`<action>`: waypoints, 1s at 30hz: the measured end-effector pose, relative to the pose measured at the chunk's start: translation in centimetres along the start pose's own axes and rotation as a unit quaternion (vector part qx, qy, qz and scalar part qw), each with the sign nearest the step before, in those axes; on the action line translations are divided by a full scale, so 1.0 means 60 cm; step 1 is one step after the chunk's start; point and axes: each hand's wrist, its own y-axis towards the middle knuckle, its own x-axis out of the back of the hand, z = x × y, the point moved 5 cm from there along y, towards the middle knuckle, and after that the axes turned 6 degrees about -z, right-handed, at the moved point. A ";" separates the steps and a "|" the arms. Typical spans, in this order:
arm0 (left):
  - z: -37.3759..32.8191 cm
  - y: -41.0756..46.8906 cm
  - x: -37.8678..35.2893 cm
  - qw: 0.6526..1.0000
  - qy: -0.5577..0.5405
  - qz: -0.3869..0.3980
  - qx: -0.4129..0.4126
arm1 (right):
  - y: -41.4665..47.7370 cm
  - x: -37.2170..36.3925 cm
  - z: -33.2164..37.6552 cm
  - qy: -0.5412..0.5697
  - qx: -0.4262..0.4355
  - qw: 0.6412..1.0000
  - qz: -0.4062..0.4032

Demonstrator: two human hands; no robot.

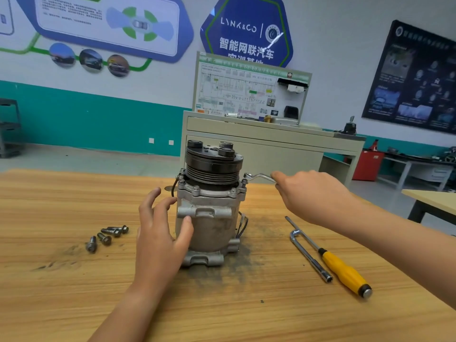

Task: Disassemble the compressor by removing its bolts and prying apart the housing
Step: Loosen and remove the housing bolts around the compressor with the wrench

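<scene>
A grey metal compressor (209,218) stands upright in the middle of the wooden table (74,280), its black pulley (213,164) on top. My left hand (160,233) rests against the housing's left side, fingers spread and thumb touching the body. My right hand (313,193) grips the handle of a silver offset ring wrench (259,176). The wrench's ring end sits over a bolt (244,181) at the top right of the flange. More bolts stand around the flange rim. Several removed bolts (108,236) lie on the table to the left.
A yellow-handled screwdriver (343,267) and a silver L-shaped socket wrench (308,255) lie on the table to the right. Dark grit surrounds the compressor's base. Beyond the table stand a beige training cabinet (271,139) and another table (431,201) at the right.
</scene>
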 end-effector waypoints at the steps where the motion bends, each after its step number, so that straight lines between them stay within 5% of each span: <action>1: 0.000 -0.001 0.001 1.000 -0.001 -0.003 -0.002 | 0.002 -0.001 0.002 0.004 0.001 1.000 0.011; 24: 0.002 0.000 0.000 1.000 -0.019 0.000 -0.016 | 0.055 -0.012 -0.010 -0.114 0.105 0.985 0.071; 28: 0.001 0.000 0.002 1.000 -0.019 0.006 -0.008 | 0.086 -0.039 -0.005 -0.082 0.121 0.989 0.005; 30: -0.002 0.001 0.003 1.000 0.000 0.012 -0.023 | 0.102 -0.052 0.003 -0.057 0.145 0.981 -0.115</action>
